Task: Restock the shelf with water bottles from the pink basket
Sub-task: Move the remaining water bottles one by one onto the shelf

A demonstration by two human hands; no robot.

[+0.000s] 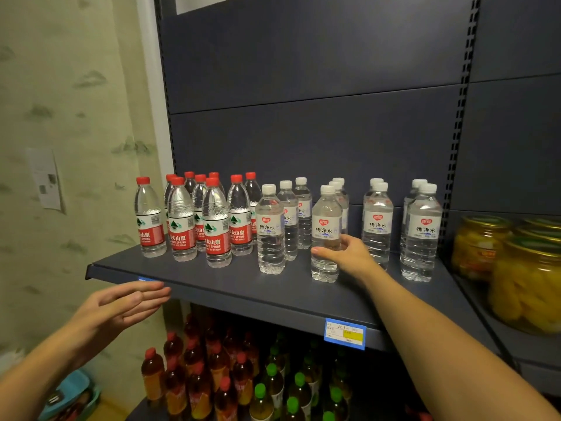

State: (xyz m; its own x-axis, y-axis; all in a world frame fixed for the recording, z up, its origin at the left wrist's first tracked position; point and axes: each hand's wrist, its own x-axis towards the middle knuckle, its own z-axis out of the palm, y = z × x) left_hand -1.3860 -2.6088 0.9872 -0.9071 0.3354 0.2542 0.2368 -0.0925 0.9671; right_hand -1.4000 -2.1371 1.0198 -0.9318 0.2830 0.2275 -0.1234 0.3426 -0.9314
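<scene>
On the dark blue shelf (230,287) stand several red-capped water bottles (215,226) at the left and several white-capped water bottles (378,223) to the right. My right hand (349,253) grips the lower half of one white-capped bottle (326,220), which stands upright near the shelf's front. My left hand (127,302) hovers in front of the shelf's left front edge, fingers straight and empty. The pink basket is not in view.
Jars of yellow fruit (528,275) fill the neighbouring shelf at the right. The shelf below holds red-capped tea bottles (197,378) and green-capped bottles (291,393). A blue price tag (344,334) hangs on the front edge. A wallpapered wall (69,117) is at the left.
</scene>
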